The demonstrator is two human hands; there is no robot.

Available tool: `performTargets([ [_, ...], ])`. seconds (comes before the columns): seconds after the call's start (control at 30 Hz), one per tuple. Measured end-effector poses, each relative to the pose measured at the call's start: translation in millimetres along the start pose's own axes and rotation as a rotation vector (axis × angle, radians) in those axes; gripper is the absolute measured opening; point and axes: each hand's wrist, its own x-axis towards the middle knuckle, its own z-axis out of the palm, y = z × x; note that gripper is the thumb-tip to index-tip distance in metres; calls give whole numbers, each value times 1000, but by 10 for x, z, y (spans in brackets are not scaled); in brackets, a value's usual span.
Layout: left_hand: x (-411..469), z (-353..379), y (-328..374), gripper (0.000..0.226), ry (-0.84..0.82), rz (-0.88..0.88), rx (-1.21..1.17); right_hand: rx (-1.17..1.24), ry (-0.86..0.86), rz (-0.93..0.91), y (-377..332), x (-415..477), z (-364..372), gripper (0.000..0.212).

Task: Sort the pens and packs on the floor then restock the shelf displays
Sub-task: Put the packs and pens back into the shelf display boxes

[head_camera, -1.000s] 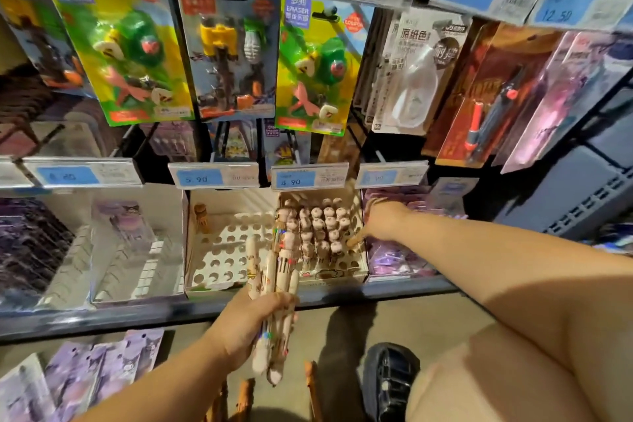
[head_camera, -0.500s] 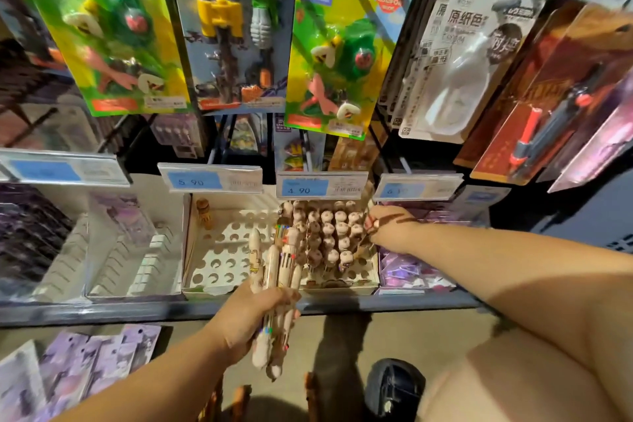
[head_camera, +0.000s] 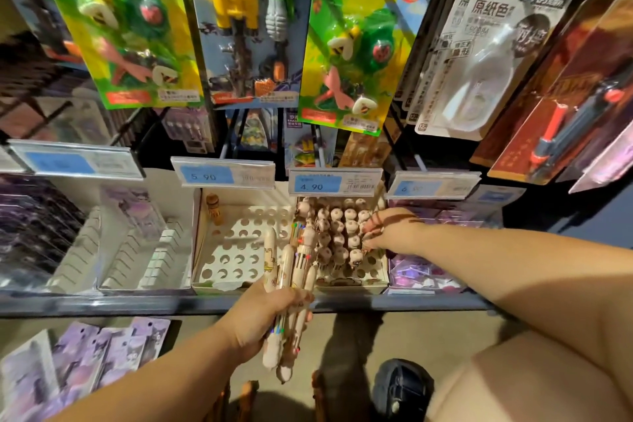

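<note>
- The left hand (head_camera: 260, 317) grips a bundle of cream pens (head_camera: 286, 267) just before the shelf's front edge (head_camera: 102, 305).
- The right hand (head_camera: 394, 233) reaches into the right display box (head_camera: 352, 283), fingers curled among the standing pens (head_camera: 342, 226). I cannot tell whether it pinches one.
- The price tag (head_camera: 334, 185) above that box reads "4.90".
- A second price tag (head_camera: 222, 176), reading "5.90", is above the left display box (head_camera: 236, 240), which is mostly bare holes.
- The hanging green pack (head_camera: 356, 44) reads "ERASER".
- Purple packs (head_camera: 102, 353) lie on the floor below the shelf's left part.

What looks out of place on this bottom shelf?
The white perforated cardboard tray under the blue 5.90 price tag is nearly bare: one brown pen stands alone in its back left corner, while the neighbouring tray is crowded. Purple packs lie below the shelf. The left hand grips cream pens.
</note>
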Motion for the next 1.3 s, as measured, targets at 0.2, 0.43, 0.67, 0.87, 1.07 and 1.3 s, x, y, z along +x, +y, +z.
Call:
performTargets([
  [0.2, -70, 27, -10, 43, -32, -27, -28, -169, 44, -82, -136, 31, -34, 8],
  [0.43, -213, 26, -4, 42, -125, -94, 1, 713, -186, -24, -554, -281, 40, 17],
  [0.67, -344, 66, -80, 43, -173, -132, 22, 591, -370, -106, -665, -428, 81, 17],
  [0.87, -403, 22, -70, 39, -181, -122, 41, 721, -219, -62, -685, -412, 99, 10],
  [1.07, -436, -23, -156, 37, -153, -144, 78, 748, 58, 21, -563, -275, -3, 1],
  [1.3, -404, -108, -181, 46, -87, -133, 27, 158, 138, 76, -285, -253, -311, 46],
])
